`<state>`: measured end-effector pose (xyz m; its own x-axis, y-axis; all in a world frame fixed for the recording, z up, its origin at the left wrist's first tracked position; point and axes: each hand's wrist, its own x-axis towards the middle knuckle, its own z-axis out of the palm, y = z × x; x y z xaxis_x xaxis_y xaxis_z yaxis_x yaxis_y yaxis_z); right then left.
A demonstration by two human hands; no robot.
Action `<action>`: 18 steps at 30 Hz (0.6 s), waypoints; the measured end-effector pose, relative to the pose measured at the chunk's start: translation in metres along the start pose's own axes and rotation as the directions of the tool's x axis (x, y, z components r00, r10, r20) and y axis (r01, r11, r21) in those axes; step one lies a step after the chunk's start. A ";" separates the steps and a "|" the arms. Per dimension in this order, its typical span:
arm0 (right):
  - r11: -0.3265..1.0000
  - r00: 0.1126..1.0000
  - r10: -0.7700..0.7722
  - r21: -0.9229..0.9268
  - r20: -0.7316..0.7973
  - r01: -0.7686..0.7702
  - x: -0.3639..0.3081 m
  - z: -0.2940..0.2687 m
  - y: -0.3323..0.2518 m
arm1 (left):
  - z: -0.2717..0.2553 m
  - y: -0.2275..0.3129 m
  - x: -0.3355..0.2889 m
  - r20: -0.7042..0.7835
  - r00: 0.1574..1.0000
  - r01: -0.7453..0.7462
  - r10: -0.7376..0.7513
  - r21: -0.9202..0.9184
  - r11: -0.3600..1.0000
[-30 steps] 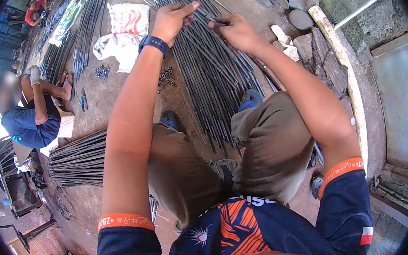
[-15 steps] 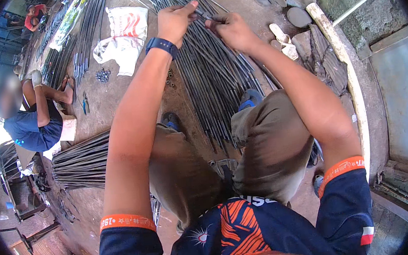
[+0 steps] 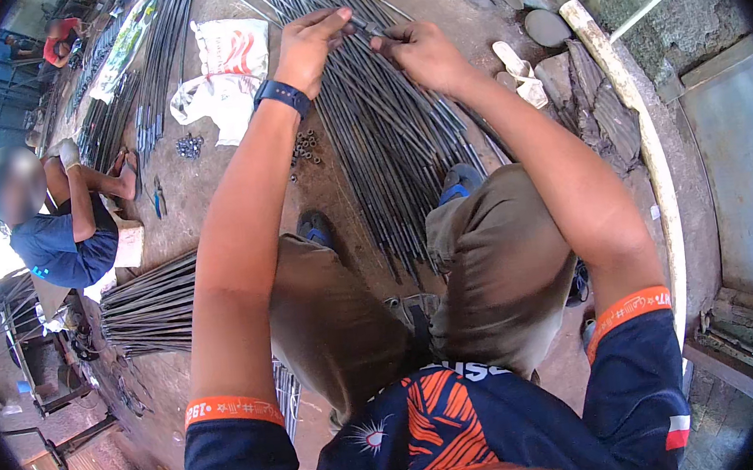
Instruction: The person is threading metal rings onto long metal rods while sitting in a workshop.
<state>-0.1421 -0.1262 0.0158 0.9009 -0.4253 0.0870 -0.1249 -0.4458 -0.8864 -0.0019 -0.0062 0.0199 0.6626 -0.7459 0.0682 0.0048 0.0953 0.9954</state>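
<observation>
Just above a long bundle of dark metal rods (image 3: 385, 134), both of my hands meet at a rod. My left hand (image 3: 309, 53), with a dark watch on its wrist, is closed with thumb and fingers at the end of this metal rod (image 3: 365, 27). Opposite it, my right hand (image 3: 424, 54) pinches the same rod; its fingertips are darkened. Whether a small nut sits between the left fingers is too small to tell. Several metal nuts (image 3: 306, 148) lie on the floor by the bundle, below my left wrist.
A white sack (image 3: 233, 63) lies left of the bundle, near a second pile of nuts (image 3: 190, 146) and pliers (image 3: 158, 200). A seated co-worker (image 3: 67, 219) is at the left, beside another rod bundle (image 3: 150, 307). Pale slippers (image 3: 519, 72) and a long pole (image 3: 649, 145) are at right.
My left hand and forearm have shifted slightly left and down, showing more of the nuts beside the bundle. My right hand stays near the same spot, still pinching.
</observation>
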 end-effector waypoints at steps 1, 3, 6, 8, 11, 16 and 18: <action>1.000 1.000 0.000 0.000 0.000 0.000 -0.002 -0.002 -0.003 | 0.002 0.002 -0.001 0.000 1.000 0.000 0.000 0.000 1.000; 0.999 1.000 0.014 -0.047 -0.008 -0.014 -0.005 -0.004 -0.008 | 0.008 0.005 -0.003 0.016 0.999 0.043 -0.040 -0.281 0.959; 0.992 0.991 -0.115 -0.054 -0.070 0.111 -0.001 -0.002 0.007 | 0.028 0.005 -0.004 -0.148 0.987 0.043 -0.064 -0.138 0.989; 0.996 0.997 -0.075 -0.050 -0.029 0.073 -0.003 -0.001 -0.004 | 0.020 0.000 -0.001 -0.143 0.990 -0.029 0.002 -0.186 0.982; 0.996 0.998 -0.061 -0.061 -0.016 0.060 -0.004 0.006 -0.004 | 0.014 0.000 0.002 -0.073 0.993 -0.112 0.098 -0.231 0.966; 0.992 0.997 -0.070 -0.104 -0.043 0.066 -0.003 -0.001 0.000 | 0.030 0.013 -0.007 -0.277 0.958 0.061 -0.071 -0.046 0.997; 0.993 0.996 -0.058 -0.111 -0.073 0.049 -0.005 -0.001 -0.004 | 0.026 0.013 -0.007 -0.255 0.963 0.095 -0.084 0.033 0.995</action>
<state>-0.1465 -0.1231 0.0196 0.8739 -0.4551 0.1710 -0.1257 -0.5513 -0.8248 -0.0259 -0.0171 0.0340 0.8289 -0.5583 -0.0349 0.0430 0.0015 0.9991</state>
